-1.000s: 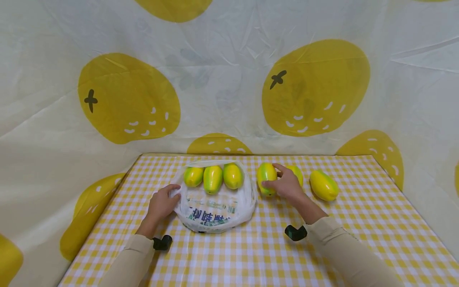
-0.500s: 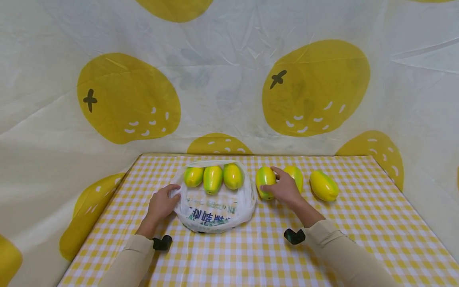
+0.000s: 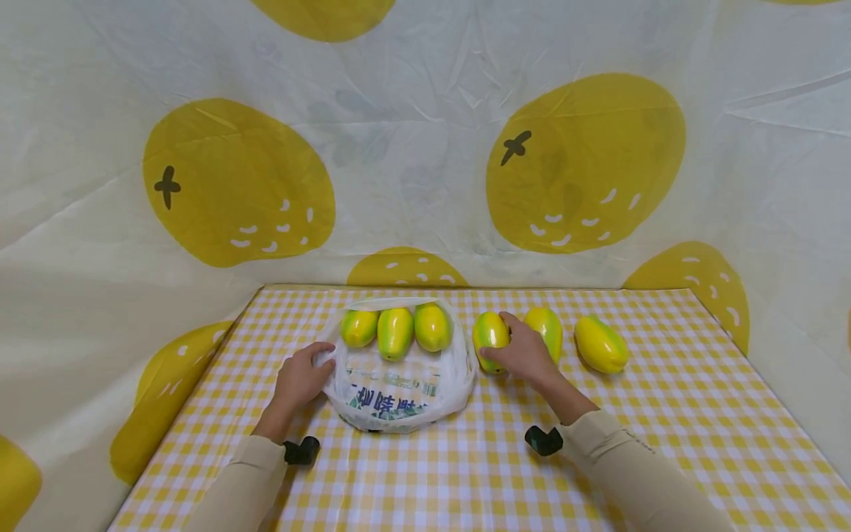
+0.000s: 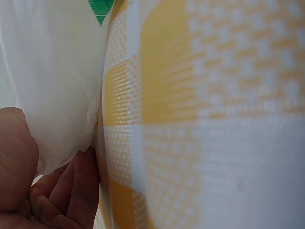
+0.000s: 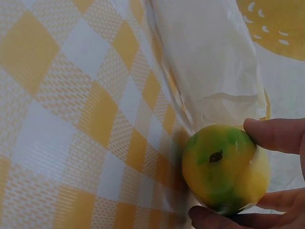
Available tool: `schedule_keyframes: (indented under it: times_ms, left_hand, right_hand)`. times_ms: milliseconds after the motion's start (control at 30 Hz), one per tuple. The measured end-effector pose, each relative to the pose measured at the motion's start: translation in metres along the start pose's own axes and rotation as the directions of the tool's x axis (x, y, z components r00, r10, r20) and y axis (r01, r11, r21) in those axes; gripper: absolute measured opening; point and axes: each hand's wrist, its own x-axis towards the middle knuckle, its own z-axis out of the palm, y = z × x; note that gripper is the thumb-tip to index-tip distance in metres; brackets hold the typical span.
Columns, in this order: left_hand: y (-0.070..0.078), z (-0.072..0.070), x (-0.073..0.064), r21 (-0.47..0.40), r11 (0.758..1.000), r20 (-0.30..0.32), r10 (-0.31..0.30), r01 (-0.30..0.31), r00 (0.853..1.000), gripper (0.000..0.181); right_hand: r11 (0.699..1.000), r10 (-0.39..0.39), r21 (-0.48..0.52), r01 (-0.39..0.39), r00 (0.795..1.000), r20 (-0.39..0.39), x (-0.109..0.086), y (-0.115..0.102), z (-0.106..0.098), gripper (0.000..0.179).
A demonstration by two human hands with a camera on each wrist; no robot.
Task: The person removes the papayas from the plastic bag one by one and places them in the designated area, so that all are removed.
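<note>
Backing the whole setup is a pale fabric sheet printed with large mustard-yellow fruit (image 3: pixel 412 185). In front: a table under a yellow-and-white checked cloth (image 3: pixel 425 488).

On it, a translucent white plastic bag with dark blue lettering (image 3: pixel 460 380), mouth spread. The left hand (image 3: pixel 302 378) pinches its left edge, film between thumb and fingers. Judgement: this pinch should be light but steady, since thin film probably slumps or stretches under a tug.

The right hand (image 3: pixel 530 353) is clamped on a glossy yellow oval fruit with green streaks (image 3: pixel 490 332), thumb and fingers on opposite sides. Judgement: smooth skin likely slips, so the grip belongs across the widest girth, not toward a tapered end; the bag's soft right wall is best kept from catching beneath the fruit.

Position: the held fruit lies within the right hand's grasp, at its left, right beside the bag's right wall. Whether it touches the film or is clear of the cloth, cannot tell. Three matching yellow-green oval fruits (image 3: pixel 395 334) sit in a row inside the bag, toward its far side. To the right of the held one, a streaked loose fruit (image 3: pixel 547 329) lies just beside the right hand; a slanted loose fruit (image 3: pixel 601 344) lies farther out.

Smallest detail: a brown stem scar (image 5: pixel 216 156) on the held fruit's end.
</note>
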Motion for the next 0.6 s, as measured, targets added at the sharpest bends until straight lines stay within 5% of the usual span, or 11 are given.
schedule_keyframes:
  times_ms: [600]
  left_hand:
    - [-0.001, 0.001, 0.001, -0.005, 1.000, -0.003, -0.004, 0.004, 1.000, 0.040]
  right_hand:
    - [0.960, -0.131, -0.252, 0.122, 0.991, -0.018, -0.015, -0.025, -0.019, 0.073]
